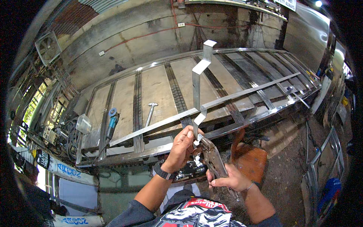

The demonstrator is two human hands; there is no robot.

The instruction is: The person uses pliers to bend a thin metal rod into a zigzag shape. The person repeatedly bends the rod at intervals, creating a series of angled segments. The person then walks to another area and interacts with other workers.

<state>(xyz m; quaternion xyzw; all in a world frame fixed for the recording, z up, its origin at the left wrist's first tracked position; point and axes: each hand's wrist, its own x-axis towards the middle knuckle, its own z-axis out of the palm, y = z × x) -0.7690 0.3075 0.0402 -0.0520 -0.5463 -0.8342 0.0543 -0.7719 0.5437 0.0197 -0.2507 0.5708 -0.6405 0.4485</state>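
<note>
Dark printed shirt (194, 217) at lower edge. Right hand (231, 179) wrapped round a worn grey metal plier-like tool (214, 159); left hand (182, 147) pinching a silvery zigzag-bent metal strip (196, 90) near its lower end (tool contact unclear), before a long steel crossbarred frame (137, 109), silver hammer (151, 111) atop.
</note>
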